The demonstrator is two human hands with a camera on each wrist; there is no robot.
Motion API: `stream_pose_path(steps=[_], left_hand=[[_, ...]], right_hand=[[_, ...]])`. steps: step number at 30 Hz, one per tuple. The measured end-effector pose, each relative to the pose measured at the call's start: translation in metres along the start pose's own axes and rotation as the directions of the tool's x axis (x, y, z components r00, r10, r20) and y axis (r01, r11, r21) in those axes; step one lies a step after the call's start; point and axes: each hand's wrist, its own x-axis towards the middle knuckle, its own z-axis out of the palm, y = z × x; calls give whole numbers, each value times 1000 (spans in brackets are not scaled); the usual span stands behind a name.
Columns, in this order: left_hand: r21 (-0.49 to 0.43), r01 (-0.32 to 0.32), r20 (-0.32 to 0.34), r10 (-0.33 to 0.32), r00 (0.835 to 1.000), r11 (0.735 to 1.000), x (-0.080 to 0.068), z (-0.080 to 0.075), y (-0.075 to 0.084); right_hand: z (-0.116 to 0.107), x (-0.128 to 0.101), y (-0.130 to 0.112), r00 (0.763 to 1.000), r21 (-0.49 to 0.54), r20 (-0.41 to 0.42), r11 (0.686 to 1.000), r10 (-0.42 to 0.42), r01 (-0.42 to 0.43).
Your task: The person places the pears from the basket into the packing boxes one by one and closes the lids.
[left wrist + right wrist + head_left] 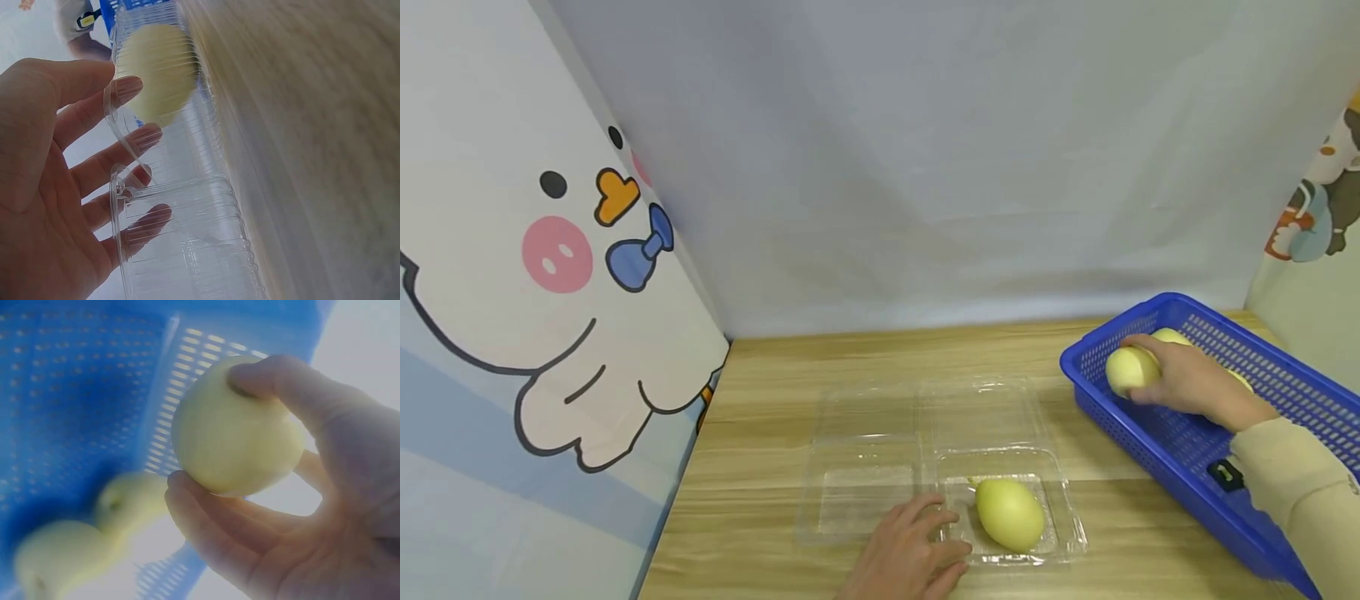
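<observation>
- The right hand (1187,382) is reaching into the blue basket (1157,442) at the table's right edge, with its fingers and thumb curling round a pale yellow fruit (1132,369) and gripping it.
- In the right wrist view, the thumb is pressing on the gripped fruit's top and the fingers are cupping it from below, while two more yellow fruits (128,500) are lying blurred in the basket beneath it.
- The left hand (910,554) is resting at the table's (760,467) near edge, its fingers straight and slightly apart, touching the near rim of the clear plastic clamshell box (880,467).
- The box is lying open near the middle of the table.
- Another yellow fruit (1009,513) is sitting in the box's near right compartment, just beside the left fingertips.
</observation>
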Motion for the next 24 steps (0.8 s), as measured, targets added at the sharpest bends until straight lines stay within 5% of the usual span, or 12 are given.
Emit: stream_pose_path(steps=[7,15,19,24], left_hand=[[8,1,4,-1,1000,1000,0,-1,-1],[4,10,4,-10,1000,1000,-1,-2,-3],[4,15,8,-15,1000,1000,-2,-2,-4],[9,4,23,-4,1000,1000,-1,-1,-2]], right_hand=[[-19,-2,-25,1000,1,-30,1000,-7,7],[-32,-4,-68,982,11,-185,999,-38,41],[-29,1,-70,992,-4,-122,1000,-21,21],[-20,4,-40,999,-26,6,998,51,-51]])
